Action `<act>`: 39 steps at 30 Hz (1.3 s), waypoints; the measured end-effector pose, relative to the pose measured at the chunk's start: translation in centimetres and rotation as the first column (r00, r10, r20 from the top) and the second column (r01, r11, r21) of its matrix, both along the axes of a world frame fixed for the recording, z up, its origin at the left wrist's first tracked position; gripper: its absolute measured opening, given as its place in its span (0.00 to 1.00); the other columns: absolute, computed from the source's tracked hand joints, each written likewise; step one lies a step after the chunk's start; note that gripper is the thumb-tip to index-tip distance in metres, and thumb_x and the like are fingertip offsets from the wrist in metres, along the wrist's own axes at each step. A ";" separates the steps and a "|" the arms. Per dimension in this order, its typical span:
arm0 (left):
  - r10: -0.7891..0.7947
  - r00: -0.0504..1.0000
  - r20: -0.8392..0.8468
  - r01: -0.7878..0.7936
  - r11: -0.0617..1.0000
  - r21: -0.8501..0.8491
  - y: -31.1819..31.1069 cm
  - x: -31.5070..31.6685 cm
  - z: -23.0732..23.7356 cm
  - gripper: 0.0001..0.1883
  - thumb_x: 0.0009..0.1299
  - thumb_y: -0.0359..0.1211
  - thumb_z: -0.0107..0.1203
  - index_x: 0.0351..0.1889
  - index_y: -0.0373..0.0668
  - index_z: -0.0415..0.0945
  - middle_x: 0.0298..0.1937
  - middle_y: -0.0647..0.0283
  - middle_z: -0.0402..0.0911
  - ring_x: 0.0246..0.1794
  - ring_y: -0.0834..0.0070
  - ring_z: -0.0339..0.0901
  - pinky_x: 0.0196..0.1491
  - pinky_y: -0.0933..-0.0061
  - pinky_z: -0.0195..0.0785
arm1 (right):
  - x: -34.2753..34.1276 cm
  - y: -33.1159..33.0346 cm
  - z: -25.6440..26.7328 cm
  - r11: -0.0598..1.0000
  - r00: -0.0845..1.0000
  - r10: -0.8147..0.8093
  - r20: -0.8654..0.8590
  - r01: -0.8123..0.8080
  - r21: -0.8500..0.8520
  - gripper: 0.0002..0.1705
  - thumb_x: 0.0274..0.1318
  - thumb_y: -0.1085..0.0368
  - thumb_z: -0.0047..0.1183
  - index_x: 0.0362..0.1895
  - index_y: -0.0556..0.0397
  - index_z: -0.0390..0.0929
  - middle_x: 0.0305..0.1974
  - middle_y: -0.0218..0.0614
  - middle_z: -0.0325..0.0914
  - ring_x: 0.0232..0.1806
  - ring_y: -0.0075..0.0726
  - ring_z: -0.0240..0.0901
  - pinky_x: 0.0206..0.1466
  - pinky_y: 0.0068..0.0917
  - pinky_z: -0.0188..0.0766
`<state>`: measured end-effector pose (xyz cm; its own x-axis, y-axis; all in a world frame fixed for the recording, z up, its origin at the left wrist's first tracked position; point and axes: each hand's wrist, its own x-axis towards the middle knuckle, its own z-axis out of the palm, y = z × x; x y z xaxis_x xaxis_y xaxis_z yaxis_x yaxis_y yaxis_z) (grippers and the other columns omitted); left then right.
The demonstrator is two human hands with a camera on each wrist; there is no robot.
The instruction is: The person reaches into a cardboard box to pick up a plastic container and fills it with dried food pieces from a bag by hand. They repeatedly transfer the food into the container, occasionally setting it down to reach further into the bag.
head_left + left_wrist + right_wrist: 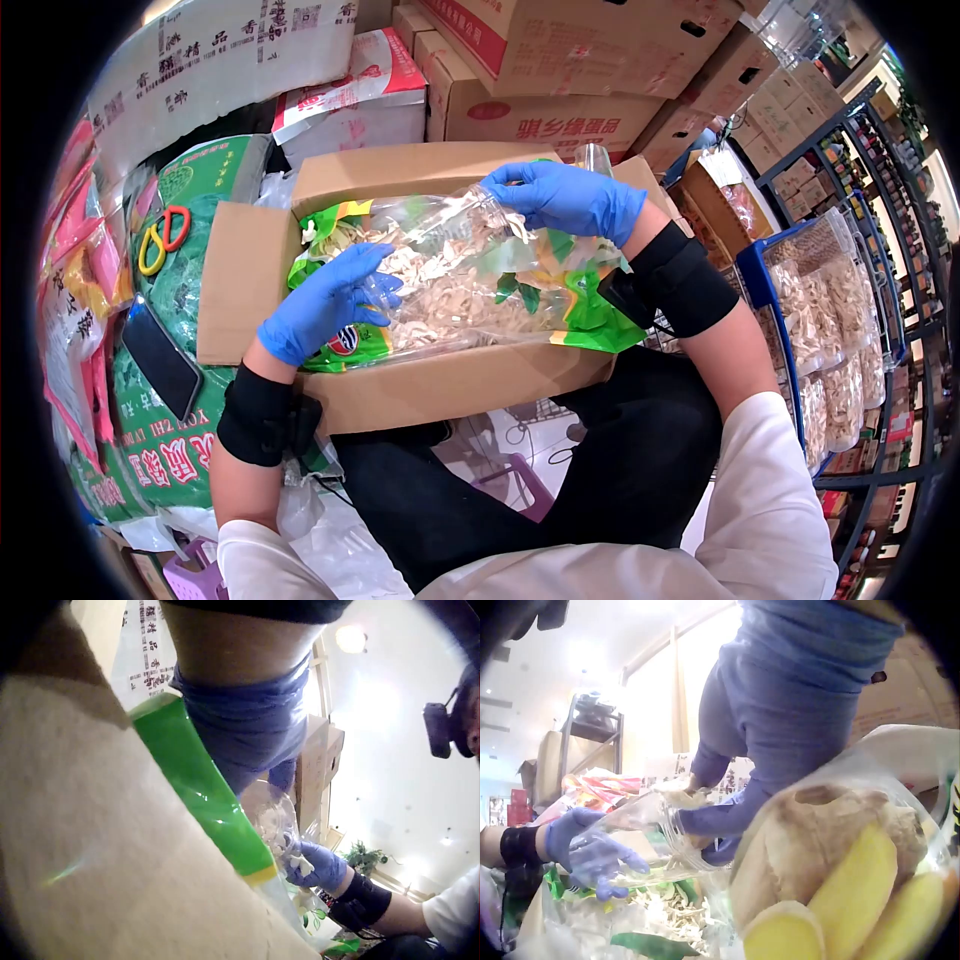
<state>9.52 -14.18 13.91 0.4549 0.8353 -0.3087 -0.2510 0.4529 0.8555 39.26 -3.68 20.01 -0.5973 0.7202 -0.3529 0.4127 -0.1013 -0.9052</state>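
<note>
A clear plastic jar (634,829) lies on its side between the hands, its ridged neck toward the right hand. My gloved left hand (330,300) holds the jar's base end, its fingers showing through the clear wall. At the jar's mouth, my gloved right hand (560,200) pinches several pale dried slices (301,865). Below both hands, an opened clear-and-green plastic bag (600,315) sits in a cardboard box (450,385), full of loose dried slices (450,310). Ginger root and yellow slices are printed on the bag (855,892).
Left of the box, scissors (163,240) and a phone (160,355) lie on a green sack (160,440). Cartons (540,115) are stacked behind. A blue-edged cart (770,290) with packed bags (835,340) stands at the right. The person's legs (640,430) flank the near side.
</note>
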 end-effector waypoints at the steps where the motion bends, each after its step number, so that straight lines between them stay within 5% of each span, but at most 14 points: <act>1: 0.021 0.999 0.039 -0.020 1.000 -0.014 0.1 -0.1 -0.2 0.24 0.71 0.44 0.51 0.61 0.45 0.68 0.47 0.59 0.78 0.45 0.69 0.78 0.45 0.67 0.74 | 0.1 0.3 -0.3 0.998 0.997 0.032 -0.065 -0.036 -0.055 0.17 0.64 0.58 0.51 0.53 0.51 0.75 0.41 0.22 0.74 0.36 0.14 0.65 0.38 0.14 0.63; 5: 0.066 0.997 0.030 -0.065 0.998 -0.016 0.2 0.1 -0.7 0.23 0.72 0.47 0.49 0.60 0.46 0.70 0.46 0.57 0.78 0.44 0.66 0.79 0.44 0.65 0.74 | -0.1 0.6 -0.9 0.964 0.971 -0.013 -0.240 -0.052 -0.260 0.21 0.66 0.61 0.46 0.60 0.57 0.70 0.51 0.30 0.75 0.46 0.21 0.72 0.51 0.23 0.74; 9: 0.109 0.993 0.041 -0.104 0.989 -0.107 0.7 -0.1 -1.1 0.24 0.74 0.46 0.43 0.61 0.42 0.67 0.45 0.53 0.80 0.45 0.59 0.80 0.39 0.64 0.78 | -0.2 0.8 -1.1 0.924 0.944 -0.048 -0.328 -0.082 -0.373 0.22 0.66 0.65 0.45 0.61 0.61 0.68 0.55 0.35 0.73 0.52 0.26 0.73 0.60 0.28 0.71; 14: 0.109 0.984 0.140 -0.091 0.988 -0.129 0.8 -0.1 -1.3 0.24 0.74 0.46 0.43 0.60 0.40 0.67 0.45 0.50 0.79 0.44 0.56 0.80 0.37 0.62 0.79 | -0.9 0.1 -0.2 0.989 0.948 0.017 -0.318 -0.063 -0.135 0.19 0.63 0.68 0.49 0.56 0.61 0.71 0.49 0.35 0.75 0.49 0.28 0.74 0.56 0.24 0.74; 17: 0.169 0.967 0.192 -0.149 0.982 -0.115 0.9 0.2 -1.0 0.23 0.74 0.46 0.43 0.59 0.39 0.68 0.44 0.49 0.79 0.43 0.56 0.80 0.38 0.62 0.79 | -1.9 -0.9 1.4 0.999 0.952 -0.047 -0.304 0.038 -0.035 0.16 0.62 0.68 0.51 0.53 0.59 0.73 0.47 0.35 0.75 0.48 0.27 0.75 0.55 0.23 0.75; 19: 0.317 0.937 0.145 -0.296 0.943 -0.150 1.1 0.1 -0.7 0.22 0.73 0.46 0.44 0.56 0.39 0.69 0.43 0.49 0.80 0.41 0.56 0.80 0.39 0.62 0.78 | -2.1 -1.3 2.0 1.000 0.949 -0.025 -0.315 0.023 -0.010 0.17 0.62 0.67 0.52 0.54 0.58 0.72 0.47 0.35 0.76 0.47 0.27 0.75 0.54 0.23 0.74; 22: 0.339 0.909 0.244 -0.300 0.936 -0.183 2.2 -1.5 -2.3 0.22 0.70 0.48 0.48 0.50 0.40 0.72 0.42 0.50 0.80 0.40 0.56 0.80 0.41 0.63 0.76 | -2.3 -1.7 2.5 0.995 0.944 0.051 -0.326 -0.022 0.093 0.18 0.62 0.66 0.52 0.54 0.58 0.71 0.46 0.35 0.77 0.47 0.27 0.76 0.53 0.24 0.74; 27: 0.398 0.871 0.288 -0.359 0.916 -0.179 1.3 -0.5 -0.2 0.22 0.70 0.49 0.50 0.47 0.39 0.74 0.40 0.51 0.79 0.41 0.56 0.80 0.44 0.62 0.76 | -2.2 -1.0 2.0 0.929 0.902 -0.141 -0.407 0.263 0.260 0.17 0.62 0.64 0.53 0.53 0.58 0.71 0.43 0.36 0.79 0.46 0.29 0.76 0.53 0.26 0.73; 29: 0.379 0.794 0.475 -0.323 0.926 -0.197 1.1 -0.4 0.4 0.24 0.72 0.50 0.48 0.49 0.37 0.73 0.40 0.51 0.78 0.43 0.55 0.79 0.49 0.60 0.75 | -2.2 -0.6 1.7 0.910 0.901 -0.219 -0.374 0.327 0.255 0.15 0.62 0.64 0.53 0.50 0.58 0.72 0.43 0.38 0.79 0.46 0.29 0.76 0.53 0.26 0.72; 31: 0.335 0.762 0.554 -0.278 0.942 -0.188 1.6 -1.2 -0.3 0.26 0.73 0.49 0.47 0.56 0.35 0.69 0.49 0.47 0.76 0.51 0.53 0.75 0.54 0.57 0.73 | -2.1 -0.3 0.9 0.875 0.980 -0.129 -0.155 0.186 0.448 0.13 0.61 0.65 0.53 0.47 0.59 0.74 0.42 0.38 0.79 0.46 0.29 0.76 0.52 0.26 0.72; 33: 0.127 0.712 0.690 -0.217 0.975 0.043 1.4 -1.2 0.1 0.30 0.73 0.49 0.46 0.64 0.36 0.61 0.58 0.46 0.70 0.60 0.51 0.69 0.56 0.57 0.72 | -2.5 -0.8 -0.3 0.850 0.995 -0.088 -0.038 0.095 0.518 0.13 0.61 0.64 0.52 0.45 0.59 0.76 0.41 0.38 0.79 0.45 0.29 0.76 0.51 0.25 0.71; 34: 0.138 0.688 0.713 -0.249 0.967 0.053 1.0 -1.0 0.4 0.32 0.72 0.47 0.49 0.67 0.39 0.56 0.64 0.47 0.64 0.65 0.50 0.63 0.59 0.55 0.69 | -2.7 -1.2 -0.7 0.832 0.986 0.038 0.163 -0.122 0.541 0.14 0.61 0.63 0.51 0.46 0.58 0.75 0.41 0.38 0.79 0.45 0.31 0.77 0.51 0.27 0.71; 36: 0.128 0.763 0.634 -0.306 0.935 0.180 0.4 -0.7 0.5 0.34 0.70 0.46 0.53 0.68 0.39 0.55 0.64 0.49 0.65 0.65 0.50 0.63 0.62 0.55 0.66 | -3.0 -1.9 -2.2 0.726 0.867 0.188 0.461 -0.439 0.529 0.15 0.61 0.62 0.48 0.48 0.56 0.75 0.42 0.41 0.79 0.44 0.37 0.77 0.52 0.32 0.71; 39: 0.050 0.869 0.492 -0.261 0.891 0.370 0.0 -0.7 1.4 0.40 0.62 0.37 0.62 0.69 0.41 0.54 0.65 0.53 0.65 0.66 0.56 0.64 0.67 0.55 0.58 | -4.0 -2.6 -4.5 0.658 0.704 0.252 0.664 -0.628 0.416 0.18 0.60 0.61 0.44 0.50 0.55 0.74 0.43 0.46 0.79 0.42 0.46 0.77 0.50 0.38 0.71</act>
<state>8.86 -14.17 15.34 0.3071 0.9064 0.2900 -0.6957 0.0059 0.7183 35.30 -6.29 15.54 -0.7556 0.5739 -0.3158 0.6545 0.6799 -0.3306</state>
